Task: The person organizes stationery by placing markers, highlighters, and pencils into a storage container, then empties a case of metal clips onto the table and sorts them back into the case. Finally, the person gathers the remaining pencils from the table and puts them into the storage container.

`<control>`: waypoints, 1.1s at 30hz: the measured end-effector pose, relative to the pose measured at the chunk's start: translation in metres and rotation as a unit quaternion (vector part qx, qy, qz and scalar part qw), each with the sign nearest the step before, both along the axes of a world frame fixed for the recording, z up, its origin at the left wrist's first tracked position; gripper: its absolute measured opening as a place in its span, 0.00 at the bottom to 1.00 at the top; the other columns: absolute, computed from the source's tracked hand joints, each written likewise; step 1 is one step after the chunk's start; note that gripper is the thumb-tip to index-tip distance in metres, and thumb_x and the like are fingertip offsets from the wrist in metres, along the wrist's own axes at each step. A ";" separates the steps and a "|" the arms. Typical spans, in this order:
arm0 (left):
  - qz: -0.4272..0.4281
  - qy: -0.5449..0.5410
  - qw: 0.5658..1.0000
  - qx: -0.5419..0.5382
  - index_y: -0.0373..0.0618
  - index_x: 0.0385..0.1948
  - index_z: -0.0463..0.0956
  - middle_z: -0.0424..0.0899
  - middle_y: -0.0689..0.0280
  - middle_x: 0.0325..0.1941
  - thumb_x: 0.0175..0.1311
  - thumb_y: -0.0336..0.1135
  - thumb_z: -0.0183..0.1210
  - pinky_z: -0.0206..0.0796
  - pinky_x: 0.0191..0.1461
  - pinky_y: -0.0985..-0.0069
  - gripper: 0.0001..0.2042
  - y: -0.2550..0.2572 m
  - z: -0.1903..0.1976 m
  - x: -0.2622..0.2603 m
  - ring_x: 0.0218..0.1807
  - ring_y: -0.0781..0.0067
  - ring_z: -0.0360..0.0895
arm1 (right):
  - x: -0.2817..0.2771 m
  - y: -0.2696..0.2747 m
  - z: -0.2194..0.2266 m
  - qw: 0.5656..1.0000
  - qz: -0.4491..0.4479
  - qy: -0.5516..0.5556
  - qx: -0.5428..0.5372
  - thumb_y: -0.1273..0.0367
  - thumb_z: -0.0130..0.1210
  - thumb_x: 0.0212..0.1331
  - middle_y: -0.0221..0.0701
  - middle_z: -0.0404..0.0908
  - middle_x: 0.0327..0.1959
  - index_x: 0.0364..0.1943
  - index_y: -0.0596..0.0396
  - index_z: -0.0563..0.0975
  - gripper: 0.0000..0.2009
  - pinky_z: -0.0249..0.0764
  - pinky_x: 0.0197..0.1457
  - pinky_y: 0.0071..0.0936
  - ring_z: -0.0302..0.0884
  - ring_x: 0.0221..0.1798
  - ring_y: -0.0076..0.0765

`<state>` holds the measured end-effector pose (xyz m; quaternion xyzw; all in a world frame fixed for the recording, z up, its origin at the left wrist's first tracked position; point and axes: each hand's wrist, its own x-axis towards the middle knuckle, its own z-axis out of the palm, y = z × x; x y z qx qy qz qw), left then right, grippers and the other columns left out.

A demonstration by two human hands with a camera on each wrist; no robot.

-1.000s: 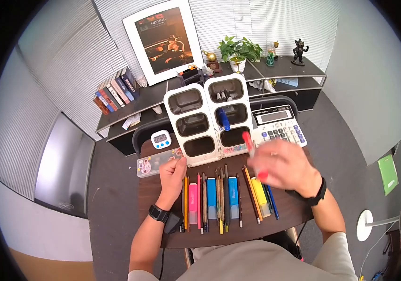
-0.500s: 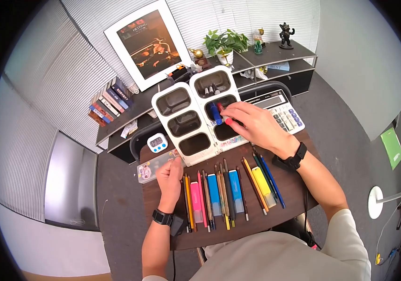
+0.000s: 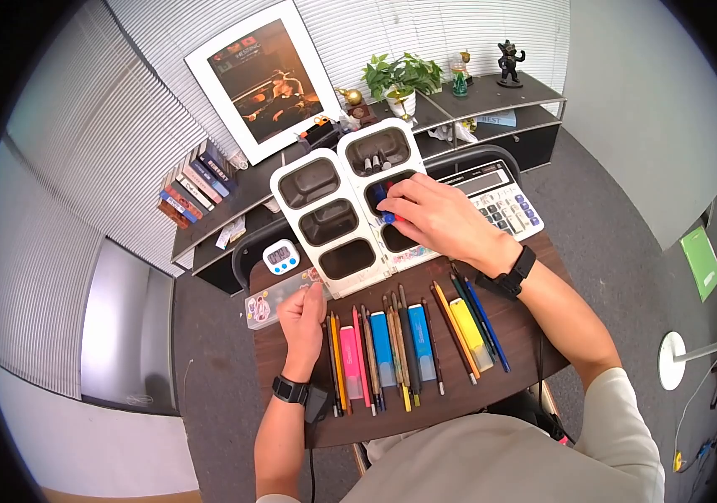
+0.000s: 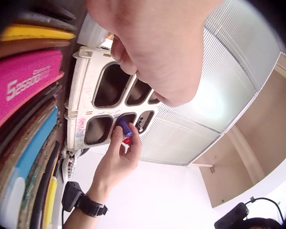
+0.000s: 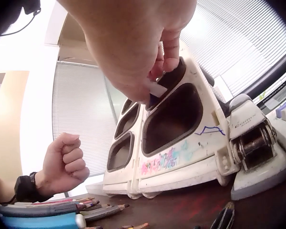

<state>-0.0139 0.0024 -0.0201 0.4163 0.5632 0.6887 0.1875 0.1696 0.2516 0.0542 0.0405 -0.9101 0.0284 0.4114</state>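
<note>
Two bare hands work around a white organizer (image 3: 360,281) with six compartments in two columns, standing tilted on a table. The right hand (image 3: 438,214) is the nearer one to the pens: it reaches across the front of the organizer's right column, its fingertips at the middle compartment (image 3: 398,177). Thumb and fingers pinch a blue marker (image 4: 125,127), which lies at the left of that hand, right at the fingertips and partly hidden by them. In the head view its long axis runs roughly along the compartment's height, one end close to the lower edge. A red marker (image 4: 127,141) shows just beside it, by the same fingers; whether they grasp that one as well, I cannot tell.

The left hand (image 3: 302,310) is clenched in a fist near the organizer's lower left corner, farther from the markers, with nothing seen in it.

In the organizer's upper right compartment sit several slim pens (image 3: 373,162). In front of the organizer, pencils (image 3: 400,348) lie in a row with a pink highlighter (image 3: 350,360) and a yellow highlighter (image 3: 471,334) among them. To its right is a calculator (image 3: 507,205); to its left, a small timer (image 3: 280,256).
</note>
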 end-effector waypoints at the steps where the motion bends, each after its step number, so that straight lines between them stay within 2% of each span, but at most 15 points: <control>1: -0.001 -0.002 1.000 -0.001 0.46 0.17 0.61 0.63 0.77 0.18 0.83 0.36 0.57 0.43 0.26 0.78 0.25 0.000 0.001 0.001 0.22 0.88 0.53 | -0.001 0.001 -0.001 1.000 0.000 -0.007 0.000 0.71 0.66 0.60 0.33 0.81 0.48 0.52 0.55 0.82 0.15 0.82 0.55 0.37 0.80 0.53 0.42; 12: -0.004 -0.003 1.000 0.000 0.46 0.18 0.59 0.62 0.77 0.19 0.82 0.35 0.58 0.43 0.27 0.78 0.26 0.000 0.001 0.000 0.23 0.87 0.53 | 0.006 -0.003 -0.001 0.999 -0.029 -0.039 0.006 0.73 0.62 0.62 0.35 0.79 0.47 0.52 0.58 0.80 0.15 0.84 0.53 0.38 0.81 0.54 0.44; 18: -0.001 -0.013 1.000 0.007 0.45 0.18 0.59 0.62 0.78 0.19 0.82 0.36 0.58 0.43 0.27 0.77 0.26 0.000 0.001 0.000 0.23 0.88 0.53 | 0.025 -0.019 0.022 0.998 -0.039 -0.047 -0.009 0.71 0.67 0.60 0.37 0.79 0.52 0.58 0.57 0.78 0.21 0.83 0.57 0.39 0.80 0.56 0.47; 20: 0.011 0.010 1.000 -0.006 0.45 0.18 0.61 0.63 0.78 0.19 0.82 0.36 0.58 0.43 0.27 0.77 0.25 0.000 -0.001 -0.001 0.23 0.88 0.53 | 0.039 -0.032 0.029 0.998 -0.027 -0.047 -0.046 0.69 0.69 0.59 0.38 0.78 0.54 0.59 0.54 0.76 0.23 0.82 0.58 0.39 0.80 0.57 0.48; 22: 0.022 -0.001 1.000 -0.007 0.45 0.18 0.62 0.64 0.79 0.19 0.82 0.35 0.59 0.43 0.27 0.78 0.25 0.001 0.002 0.002 0.24 0.89 0.53 | 0.053 -0.049 0.030 0.993 0.019 -0.086 -0.077 0.69 0.68 0.61 0.36 0.79 0.50 0.50 0.54 0.81 0.14 0.83 0.53 0.40 0.81 0.55 0.45; 24: 0.021 0.011 1.000 -0.015 0.48 0.18 0.60 0.59 0.78 0.18 0.83 0.34 0.55 0.40 0.27 0.77 0.24 0.002 0.007 0.006 0.21 0.87 0.51 | 0.060 -0.064 0.016 0.985 0.088 -0.132 -0.065 0.71 0.67 0.59 0.34 0.80 0.48 0.44 0.55 0.83 0.10 0.84 0.51 0.38 0.81 0.52 0.43; 25: 0.020 -0.007 1.000 -0.017 0.43 0.17 0.63 0.64 0.79 0.19 0.81 0.35 0.59 0.44 0.27 0.78 0.24 0.000 0.001 0.000 0.24 0.89 0.54 | 0.063 -0.070 0.012 0.972 0.128 -0.184 -0.066 0.73 0.66 0.57 0.34 0.79 0.47 0.43 0.55 0.83 0.10 0.84 0.50 0.38 0.81 0.50 0.42; 27: 0.024 -0.003 1.000 -0.015 0.43 0.17 0.64 0.65 0.79 0.19 0.81 0.35 0.59 0.45 0.27 0.78 0.24 0.000 0.000 -0.001 0.24 0.89 0.55 | 0.068 -0.086 -0.001 0.945 0.189 -0.257 -0.069 0.75 0.64 0.53 0.33 0.79 0.47 0.43 0.57 0.83 0.12 0.85 0.50 0.37 0.80 0.48 0.41; 30: 0.024 0.004 1.000 -0.013 0.42 0.18 0.63 0.63 0.79 0.19 0.81 0.35 0.60 0.45 0.28 0.77 0.24 0.000 0.003 0.000 0.25 0.89 0.54 | 0.078 -0.108 -0.006 0.906 0.242 -0.343 -0.059 0.73 0.64 0.54 0.32 0.78 0.47 0.42 0.57 0.82 0.11 0.83 0.52 0.34 0.79 0.51 0.37; 33: 0.016 0.023 0.999 -0.022 0.41 0.20 0.60 0.60 0.78 0.20 0.80 0.34 0.59 0.45 0.29 0.76 0.24 -0.001 0.004 -0.001 0.27 0.88 0.53 | 0.082 -0.121 -0.014 0.908 0.245 -0.339 -0.002 0.70 0.60 0.57 0.31 0.77 0.45 0.40 0.56 0.81 0.08 0.81 0.50 0.31 0.78 0.49 0.34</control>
